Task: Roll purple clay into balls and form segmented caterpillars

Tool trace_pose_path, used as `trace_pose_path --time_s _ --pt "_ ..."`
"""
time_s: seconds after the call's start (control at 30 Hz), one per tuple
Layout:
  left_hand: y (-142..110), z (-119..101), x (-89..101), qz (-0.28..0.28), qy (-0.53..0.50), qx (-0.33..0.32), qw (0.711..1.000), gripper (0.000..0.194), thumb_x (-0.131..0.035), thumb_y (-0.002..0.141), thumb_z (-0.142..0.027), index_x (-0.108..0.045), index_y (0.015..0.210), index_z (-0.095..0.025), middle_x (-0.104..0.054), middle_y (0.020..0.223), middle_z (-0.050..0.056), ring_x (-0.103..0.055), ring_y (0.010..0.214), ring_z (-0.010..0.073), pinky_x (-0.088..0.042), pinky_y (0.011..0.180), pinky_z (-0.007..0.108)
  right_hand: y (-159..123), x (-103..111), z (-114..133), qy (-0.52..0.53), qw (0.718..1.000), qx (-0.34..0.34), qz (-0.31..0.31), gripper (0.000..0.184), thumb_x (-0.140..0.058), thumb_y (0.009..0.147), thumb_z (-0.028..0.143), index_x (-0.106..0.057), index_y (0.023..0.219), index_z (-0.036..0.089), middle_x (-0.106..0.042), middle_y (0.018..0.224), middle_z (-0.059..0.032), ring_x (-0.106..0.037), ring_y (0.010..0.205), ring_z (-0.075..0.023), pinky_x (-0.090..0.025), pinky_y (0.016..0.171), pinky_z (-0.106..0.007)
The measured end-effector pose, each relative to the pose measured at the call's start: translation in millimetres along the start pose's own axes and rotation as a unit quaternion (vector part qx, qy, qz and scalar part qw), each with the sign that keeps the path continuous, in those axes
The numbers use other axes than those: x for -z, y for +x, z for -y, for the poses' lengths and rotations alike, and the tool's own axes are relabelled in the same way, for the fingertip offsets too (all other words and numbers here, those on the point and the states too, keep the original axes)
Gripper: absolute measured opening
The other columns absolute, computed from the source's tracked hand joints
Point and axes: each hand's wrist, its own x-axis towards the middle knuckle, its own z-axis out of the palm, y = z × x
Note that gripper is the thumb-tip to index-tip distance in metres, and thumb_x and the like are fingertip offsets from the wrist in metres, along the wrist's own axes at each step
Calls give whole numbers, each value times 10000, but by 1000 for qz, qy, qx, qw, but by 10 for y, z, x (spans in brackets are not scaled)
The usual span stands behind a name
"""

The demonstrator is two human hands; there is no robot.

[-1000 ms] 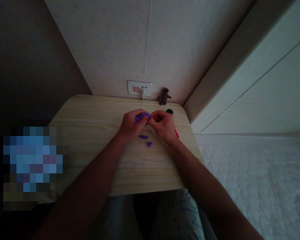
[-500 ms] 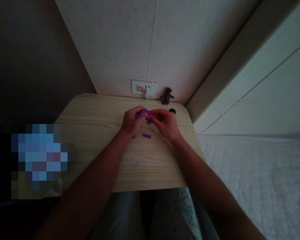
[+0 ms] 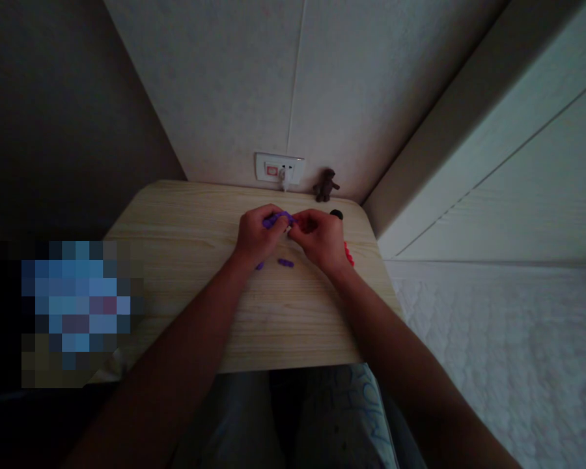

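Note:
My left hand [image 3: 256, 232] is closed around a purple modelling-clay piece [image 3: 271, 222], thumb on the near side. From the right, the fingertips of my right hand [image 3: 322, 236] pinch at the same piece's end, and the two hands nearly touch. Fingers hide much of its shape. Below the hands, a short purple clay strip [image 3: 286, 263] lies on the wooden tabletop [image 3: 283, 326]. Another purple bit [image 3: 259, 266] peeks out beside my left wrist. Red beaded-looking material [image 3: 349, 254] shows past my right wrist, partly covered.
Against the wall stands a small brown figure [image 3: 326, 185], with a round black object [image 3: 336, 214] in front of it. A plug sits in the wall socket [image 3: 279, 169]. To the right are a pale panel and a white quilted surface [image 3: 498, 345]. A blurred-out patch covers the left.
The view has shifted slightly. The small purple lump lying near the strip is gone from that spot, and a purple bit now shows by my left wrist. Both hands keep working the purple piece.

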Motion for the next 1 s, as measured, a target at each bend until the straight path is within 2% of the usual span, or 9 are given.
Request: trace_pose_path --time_s 0.1,0.2,0.27,0.33,0.47,0.6,0.73,0.83,1.0 --pt "49 28 33 -49 -97 53 993 141 -607 805 -307 -659 734 -197 -607 597 -24 -482 487 111 -354 475 238 21 57 -14 -31 999 1 -29 159 -719 776 226 -792 907 175 -765 745 -30 -682 652 -164 -558 673 -311" --pt "121 88 94 -147 -116 81 979 146 -575 838 -311 -610 745 -204 -592 620 -29 -467 489 104 -352 474 225 6 109 -12 -39 998 34 -36 195 -665 831 200 -797 972 180 -775 813 -40 -670 675 -155 -558 680 -301" --pt "156 140 134 -205 -45 66 975 135 -584 859 -301 -621 775 -202 -627 693 -17 -542 600 117 -433 572 221 -44 102 32 -38 996 80 15 205 -641 903 221 -796 1033 190 -776 887 -48 -673 716 -150 -558 694 -288" --pt "171 193 164 -239 41 46 969 89 -615 866 -277 -653 841 -201 -671 801 3 -614 765 150 -511 745 251 -115 54 110 -50 985 131 103 209 -625 965 236 -791 1082 188 -771 939 -60 -681 763 -151 -557 722 -282" --pt "171 283 187 -223 155 30 962 126 -660 844 -189 -700 964 -193 -693 1035 75 -645 1046 235 -502 1042 378 -240 -90 277 -150 935 219 237 251 -560 1006 130 -783 1119 148 -757 1012 -105 -694 885 -190 -557 831 -316" --pt "176 340 179 -194 205 52 958 206 -668 816 -151 -735 1006 -194 -679 1100 103 -635 1127 275 -479 1107 439 -304 -189 367 -258 882 246 308 293 -539 971 41 -752 1159 111 -738 1077 -141 -679 982 -236 -556 883 -343" --pt "182 364 175 -176 218 67 957 230 -666 816 -158 -747 1030 -183 -677 1102 107 -640 1129 275 -479 1113 442 -362 -209 424 -297 847 272 346 218 -541 988 120 -734 1087 99 -719 1064 -150 -646 992 -250 -557 905 -366" --pt "179 375 180 -172 221 71 957 245 -660 814 -160 -751 1041 -177 -676 1109 111 -640 1130 268 -477 1115 428 -395 -184 449 -304 834 289 359 176 -585 980 201 -723 1017 97 -700 1024 -149 -630 971 -254 -552 932 -382" --pt "172 400 181 -177 207 61 960 231 -663 795 -161 -753 1007 -186 -684 1082 102 -646 1094 265 -485 1096 433 -425 -151 432 -303 831 309 350 187 -524 992 94 -703 1020 140 -715 1021 -131 -644 939 -245 -558 891 -365"
